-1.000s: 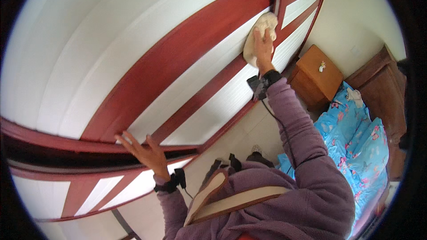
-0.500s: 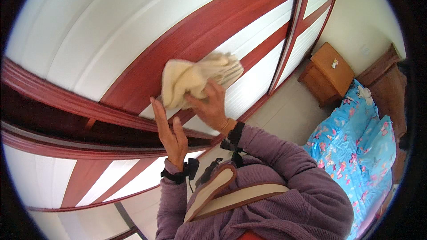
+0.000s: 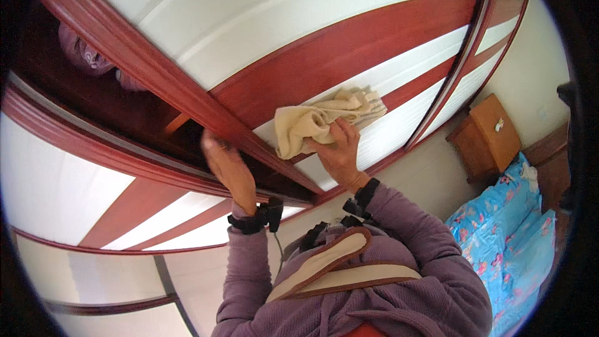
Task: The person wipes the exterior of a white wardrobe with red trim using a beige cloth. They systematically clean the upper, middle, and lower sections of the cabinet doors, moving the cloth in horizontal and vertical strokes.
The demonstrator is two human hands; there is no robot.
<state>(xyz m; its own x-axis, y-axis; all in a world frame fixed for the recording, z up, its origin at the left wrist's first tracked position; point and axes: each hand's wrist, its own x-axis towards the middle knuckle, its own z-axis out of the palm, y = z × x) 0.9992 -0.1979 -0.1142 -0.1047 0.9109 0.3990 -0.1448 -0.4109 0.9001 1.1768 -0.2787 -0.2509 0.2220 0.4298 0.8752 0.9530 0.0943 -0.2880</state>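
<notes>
My right hand (image 3: 340,150) grips a crumpled cream towel (image 3: 302,126) with stripes at one end. The towel lies against the white and red-brown panels of a sliding wardrobe door (image 3: 355,31). To its left, my left hand (image 3: 229,167) is beside the door's red-brown edge (image 3: 165,81), at the dark gap. The left fingers look stretched out and hold nothing I can see; their tips are blurred. Black straps circle both my wrists.
Inside the open gap hang purplish clothes (image 3: 87,53). A second striped door (image 3: 143,212) stands left of the gap. Off to the right are a wooden nightstand (image 3: 486,134) and a bed with a blue flowered cover (image 3: 505,231).
The gap beside the door looks wider, and purplish clothes now show in it. My left hand has shifted from the door face to its edge. The view has turned; the towel stays in my right hand.
</notes>
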